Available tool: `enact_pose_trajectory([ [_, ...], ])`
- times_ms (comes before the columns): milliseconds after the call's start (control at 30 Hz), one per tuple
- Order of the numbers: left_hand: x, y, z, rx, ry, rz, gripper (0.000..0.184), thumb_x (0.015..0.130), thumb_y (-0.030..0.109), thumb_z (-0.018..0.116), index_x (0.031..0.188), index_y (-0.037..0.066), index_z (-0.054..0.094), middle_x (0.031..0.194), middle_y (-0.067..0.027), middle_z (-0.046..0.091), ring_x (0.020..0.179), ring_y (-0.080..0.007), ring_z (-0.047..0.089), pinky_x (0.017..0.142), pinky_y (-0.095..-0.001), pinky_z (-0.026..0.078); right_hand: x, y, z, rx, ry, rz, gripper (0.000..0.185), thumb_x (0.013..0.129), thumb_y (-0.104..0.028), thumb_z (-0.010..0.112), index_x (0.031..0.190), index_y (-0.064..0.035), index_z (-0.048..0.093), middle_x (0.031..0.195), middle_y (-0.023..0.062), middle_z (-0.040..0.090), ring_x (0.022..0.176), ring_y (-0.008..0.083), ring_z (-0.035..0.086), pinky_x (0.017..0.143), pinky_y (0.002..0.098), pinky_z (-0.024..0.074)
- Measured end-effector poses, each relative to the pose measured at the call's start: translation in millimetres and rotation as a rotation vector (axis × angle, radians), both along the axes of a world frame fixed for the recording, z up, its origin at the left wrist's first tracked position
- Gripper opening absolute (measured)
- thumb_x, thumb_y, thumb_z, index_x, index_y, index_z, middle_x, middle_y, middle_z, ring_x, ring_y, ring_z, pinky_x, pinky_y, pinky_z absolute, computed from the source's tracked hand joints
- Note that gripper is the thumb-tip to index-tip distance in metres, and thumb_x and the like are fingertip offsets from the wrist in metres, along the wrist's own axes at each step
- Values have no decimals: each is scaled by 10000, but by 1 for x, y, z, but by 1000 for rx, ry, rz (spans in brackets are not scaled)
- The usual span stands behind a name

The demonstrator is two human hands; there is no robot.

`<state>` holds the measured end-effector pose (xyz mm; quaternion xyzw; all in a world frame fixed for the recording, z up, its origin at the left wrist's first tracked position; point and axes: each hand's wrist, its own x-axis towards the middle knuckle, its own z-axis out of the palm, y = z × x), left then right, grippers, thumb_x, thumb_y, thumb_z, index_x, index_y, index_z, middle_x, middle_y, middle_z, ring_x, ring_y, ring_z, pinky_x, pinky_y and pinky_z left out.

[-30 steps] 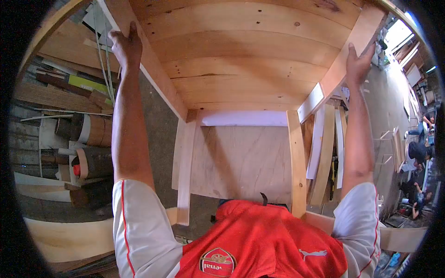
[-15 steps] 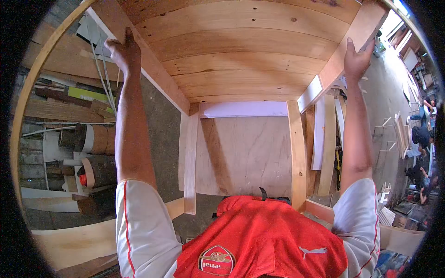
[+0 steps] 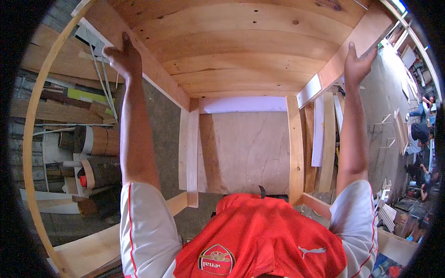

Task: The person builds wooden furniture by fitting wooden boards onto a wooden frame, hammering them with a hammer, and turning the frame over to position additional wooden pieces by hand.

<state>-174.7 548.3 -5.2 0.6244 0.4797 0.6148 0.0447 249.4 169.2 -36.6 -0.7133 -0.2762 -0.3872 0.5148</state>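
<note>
On the left, our left hand point(image 3: 125, 61) pinches one side board point(image 3: 164, 81) of the big wooden frame point(image 3: 222, 58), with the thumb inside and the fingers on the outside. The frame is up in front of us, its planks point(image 3: 250, 39) running across. On the right, our right hand point(image 3: 358, 67) pinches the other side board the same way. To hold it well, we should keep both hands level, squeeze firmly and share the weight so it does not tip.

Now we count from the left: two rolls point(image 3: 97, 141), two hands, two side boards, two legs point(image 3: 193, 153), one pale strip point(image 3: 243, 104) between the legs, and one flat sheet point(image 3: 241, 153) just below it in our view. Some planks run out of sight, so we cannot count them all.
</note>
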Motion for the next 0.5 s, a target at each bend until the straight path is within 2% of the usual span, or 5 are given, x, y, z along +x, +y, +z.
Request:
enact_pose_trajectory([
  [100, -4, 0, 4, -29, 29, 46, 582, 854, 395, 763, 1082, -20, 423, 988, -245, 628, 912, -376, 646, 801, -454, 514, 3, -4, -1, -35, -7, -42, 781, 833, -218, 772, 1404, 102, 347, 1389, 326, 467, 1327, 423, 450, 1101, 429, 353],
  [200, -9, 9, -1, 141, -36, -33, 574, 848, 399, 770, 1052, -7, 420, 954, -228, 615, 876, -373, 636, 772, -460, 509, 2, -7, -3, 6, -23, 1, 793, 813, -230, 795, 1397, 91, 365, 1357, 308, 502, 1294, 410, 482, 1084, 426, 369],
  [400, -26, -10, 1, 84, -55, 46, 580, 852, 392, 767, 1061, -9, 403, 930, -215, 588, 853, -387, 619, 749, -474, 496, -32, -24, 5, 24, 70, -20, 814, 812, -246, 794, 1398, 90, 340, 1347, 311, 504, 1270, 429, 497, 1066, 438, 383],
  [500, -22, -34, 9, 26, -89, -33, 778, 809, 564, 744, 1129, -65, 416, 991, -286, 570, 944, -460, 593, 804, -503, 491, -14, -39, 6, 38, 44, -37, 812, 802, -249, 803, 1391, 70, 345, 1339, 298, 510, 1273, 419, 497, 1074, 435, 378],
])
